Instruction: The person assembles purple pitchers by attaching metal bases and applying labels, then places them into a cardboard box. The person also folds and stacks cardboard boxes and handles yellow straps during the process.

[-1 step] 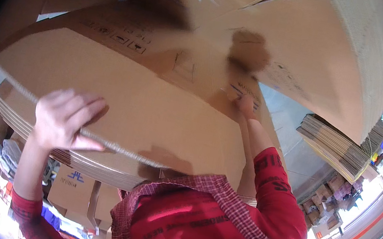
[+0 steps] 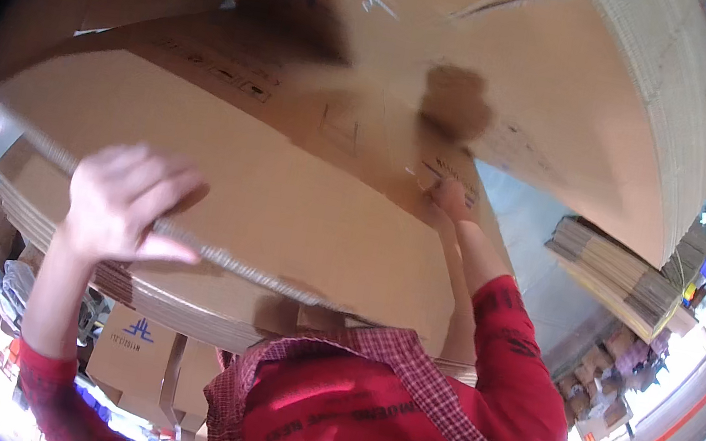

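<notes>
A large brown cardboard sheet (image 2: 285,182), a flattened carton with dark printed marks, lies across the stack in front of me. Around its near left edge my left hand (image 2: 127,199) is closed, fingers over the top and thumb at the edge. My right hand (image 2: 453,201) is farther off, its fingers curled at the sheet's right side beside a blue print; the fingertips are partly hidden. Under the lifted near edge, more flattened cartons (image 2: 164,306) lie in layers.
A tall pile of flat cardboard (image 2: 575,99) rises at the far right. Beyond it on the floor sits a strapped cardboard bundle (image 2: 613,271). A printed carton (image 2: 132,347) stands at the lower left. Orange-edged rails (image 2: 681,420) run along the right.
My left hand and the sheet's near edge have shifted slightly up and to the right. My right hand stays at almost the same place.
</notes>
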{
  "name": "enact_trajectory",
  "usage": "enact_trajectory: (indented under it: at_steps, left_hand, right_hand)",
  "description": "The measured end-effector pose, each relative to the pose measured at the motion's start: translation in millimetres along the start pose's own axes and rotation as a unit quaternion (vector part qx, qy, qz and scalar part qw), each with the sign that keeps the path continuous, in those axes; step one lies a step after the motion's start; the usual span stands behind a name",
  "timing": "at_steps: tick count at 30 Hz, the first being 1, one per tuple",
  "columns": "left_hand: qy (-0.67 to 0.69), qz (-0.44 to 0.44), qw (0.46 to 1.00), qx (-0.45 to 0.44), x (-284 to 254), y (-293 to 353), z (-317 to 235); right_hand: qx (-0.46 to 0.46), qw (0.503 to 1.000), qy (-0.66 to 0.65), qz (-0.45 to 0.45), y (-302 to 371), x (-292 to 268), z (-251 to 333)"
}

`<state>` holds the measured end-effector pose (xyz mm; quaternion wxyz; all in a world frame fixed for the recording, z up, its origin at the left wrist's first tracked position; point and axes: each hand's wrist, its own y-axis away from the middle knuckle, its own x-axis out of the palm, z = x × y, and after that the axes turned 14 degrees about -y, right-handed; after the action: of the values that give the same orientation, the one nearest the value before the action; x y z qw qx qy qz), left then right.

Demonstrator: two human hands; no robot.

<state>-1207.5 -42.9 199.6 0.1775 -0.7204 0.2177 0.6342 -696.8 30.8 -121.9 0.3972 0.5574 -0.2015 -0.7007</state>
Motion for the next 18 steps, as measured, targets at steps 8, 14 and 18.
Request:
enact_trajectory:
  at_steps: [8,14,18]
  left_hand:
    - [-0.173,-0.255,0.946,-0.1,-18.4,-119.9,56.9]
    - [0.075,-0.184,0.974,-0.106,-67.0,28.3,-19.6]
    - [0.146,-0.332,0.932,0.005,-87.6,85.6,-85.5]
  right_hand:
    - [-0.325,0.849,-0.415,-0.044,97.2,-368.7,271.8]
    - [-0.547,0.822,-0.062,-0.147,30.3,-262.3,328.3]
    - [-0.439,0.847,0.293,-0.059,-136.8,-157.4,321.8]
